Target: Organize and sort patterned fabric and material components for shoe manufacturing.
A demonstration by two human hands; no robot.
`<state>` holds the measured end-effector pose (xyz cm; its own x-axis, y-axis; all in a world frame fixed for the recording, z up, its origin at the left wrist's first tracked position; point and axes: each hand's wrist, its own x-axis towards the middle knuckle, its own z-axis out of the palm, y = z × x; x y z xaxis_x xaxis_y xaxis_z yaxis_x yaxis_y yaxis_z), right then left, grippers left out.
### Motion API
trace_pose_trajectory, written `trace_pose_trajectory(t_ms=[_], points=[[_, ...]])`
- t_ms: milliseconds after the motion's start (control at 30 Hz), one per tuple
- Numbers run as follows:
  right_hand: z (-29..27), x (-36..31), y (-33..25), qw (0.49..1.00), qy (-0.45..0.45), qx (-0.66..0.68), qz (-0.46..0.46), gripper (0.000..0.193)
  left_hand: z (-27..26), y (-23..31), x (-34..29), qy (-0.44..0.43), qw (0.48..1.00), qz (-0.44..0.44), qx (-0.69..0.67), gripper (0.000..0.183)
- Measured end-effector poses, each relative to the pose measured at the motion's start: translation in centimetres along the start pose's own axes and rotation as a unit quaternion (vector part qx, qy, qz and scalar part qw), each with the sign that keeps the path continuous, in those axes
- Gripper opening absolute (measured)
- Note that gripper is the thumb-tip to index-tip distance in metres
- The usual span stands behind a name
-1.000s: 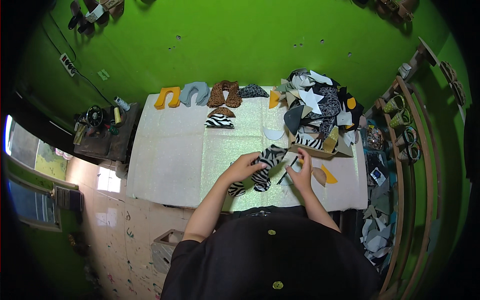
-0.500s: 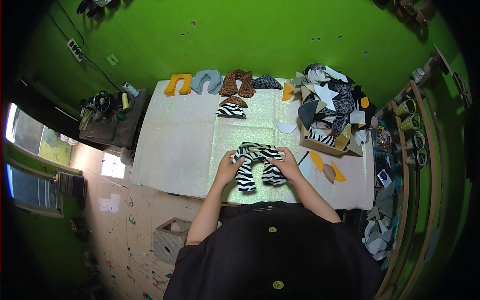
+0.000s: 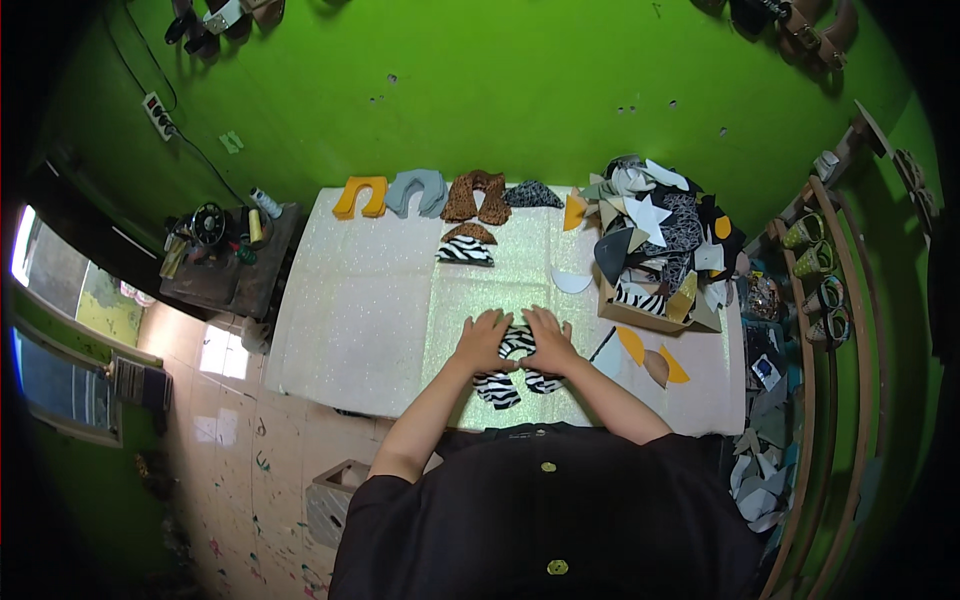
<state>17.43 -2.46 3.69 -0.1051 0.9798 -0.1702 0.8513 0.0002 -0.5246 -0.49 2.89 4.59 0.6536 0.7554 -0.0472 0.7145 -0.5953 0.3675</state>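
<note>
Resting palm-down: left hand (image 3: pixel 484 342) and right hand (image 3: pixel 549 342), side by side, opened out, pinching nothing; thumbs pointed toward each other, contact between them unclear.
Zebra-print U-piece: one arched cutting (image 3: pixel 497 391), under both hands, curve away from the wearer, two ends toward the body; number of layers could not be told.
Step in hand: apparently laying that piece down and smoothing it.
Next move: judged to call for light, even pressure, then a lift that left the edges undisturbed.
Change from half a second earlier: piece then pinched at both sides between thumbs and fingers; now covered by flat palms.
Table cover: pale, glittery (image 3: pixel 350 300), beneath all the cuttings.
Orange cuttings: two, pointed (image 3: pixel 631 346), right of the hands, with a brown cutting (image 3: pixel 656 367) between.
White half-disc: one (image 3: pixel 572 281), beyond the right hand.
Carton: brown (image 3: pixel 640 315), heaped with mixed scraps (image 3: pixel 645 220).
Zebra-print half-moon: one shape (image 3: pixel 466 250), a leopard-print half-moon (image 3: pixel 468 233) just behind.
Back row: orange (image 3: pixel 358 197), grey (image 3: pixel 416 190) and leopard-print (image 3: pixel 476 195) U-stacks.
Wall: green (image 3: pixel 500 90), behind everything.
</note>
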Motion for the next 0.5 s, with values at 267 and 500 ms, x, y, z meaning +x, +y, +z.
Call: trace_pose_trajectory(t_ms=[267,500], points=[[-0.2,1.4,0.1,0.998,-0.017,0.013,0.052,0.046,0.1,-1.4,1.8,-0.059,0.998,0.031,-0.010,0.051],[2.0,0.4,0.0,0.996,0.074,-0.011,0.057,0.064,3.5,-1.8,-0.2,0.060,0.976,-0.030,-0.207,0.059]])
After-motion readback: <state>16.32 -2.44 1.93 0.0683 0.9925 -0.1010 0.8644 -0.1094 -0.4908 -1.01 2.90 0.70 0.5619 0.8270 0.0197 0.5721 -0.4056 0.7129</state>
